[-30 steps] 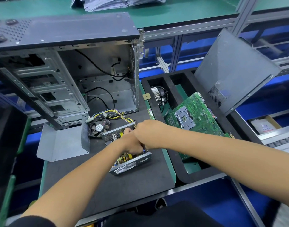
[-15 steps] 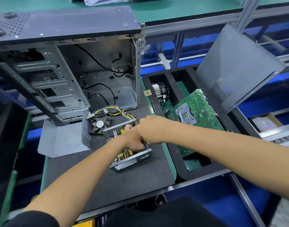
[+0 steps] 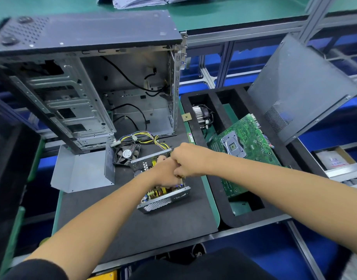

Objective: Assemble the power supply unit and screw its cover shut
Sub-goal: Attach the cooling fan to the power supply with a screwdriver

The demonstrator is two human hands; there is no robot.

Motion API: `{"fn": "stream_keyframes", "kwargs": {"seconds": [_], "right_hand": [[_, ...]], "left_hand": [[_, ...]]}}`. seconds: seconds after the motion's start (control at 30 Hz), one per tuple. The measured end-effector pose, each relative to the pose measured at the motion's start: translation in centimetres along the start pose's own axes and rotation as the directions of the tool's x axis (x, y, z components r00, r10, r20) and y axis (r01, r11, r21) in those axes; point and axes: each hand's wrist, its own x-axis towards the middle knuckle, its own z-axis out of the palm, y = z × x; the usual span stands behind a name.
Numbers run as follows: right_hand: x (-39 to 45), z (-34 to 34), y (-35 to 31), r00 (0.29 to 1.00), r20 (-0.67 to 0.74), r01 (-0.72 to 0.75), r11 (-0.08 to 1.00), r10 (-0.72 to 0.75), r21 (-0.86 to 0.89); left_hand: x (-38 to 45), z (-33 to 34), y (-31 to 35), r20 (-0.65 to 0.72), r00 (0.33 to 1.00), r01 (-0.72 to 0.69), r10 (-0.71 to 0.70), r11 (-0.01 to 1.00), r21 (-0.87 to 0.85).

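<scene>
We are seeing the left hand (image 3: 167,172) and right hand (image 3: 188,158) meeting, fingers curled, over the open supply (image 3: 163,190). Each hand's grip is reaching down into the unit; what it pinches we cannot tell. The supply is lying on the desk (image 3: 133,225), its yellow wires (image 3: 151,139) trailing back toward the fan (image 3: 126,154). The cover (image 3: 82,172) is sitting left, the case (image 3: 88,81) behind, the motherboard (image 3: 246,142) right.

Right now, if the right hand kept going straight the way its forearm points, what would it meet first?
Most likely the left hand, which it already seems to touch over the open power supply. Beyond that lies the loose fan, though depth is unclear.
</scene>
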Motion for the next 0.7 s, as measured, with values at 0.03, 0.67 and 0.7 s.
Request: {"fn": "stream_keyframes", "kwargs": {"seconds": [0.03,0.67,0.7], "right_hand": [[0.0,-0.1,0.1,1.000,-0.027,-0.012,0.998,0.014,0.067],[8.3,-1.4,6.8,0.925,-0.074,-0.314,0.861,0.372,0.399],[8.6,-1.1,6.9,0.926,-0.067,-0.316,0.860,0.372,0.401]], "left_hand": [[-0.1,-0.5,0.1,-0.005,1.000,0.025,-0.026,0.994,-0.109],[7.2,-7.5,-4.7,-0.212,0.968,0.162,-0.138,0.981,0.103],[7.7,-7.2,-5.1,-0.193,0.973,0.157,-0.129,0.978,0.140]]}}
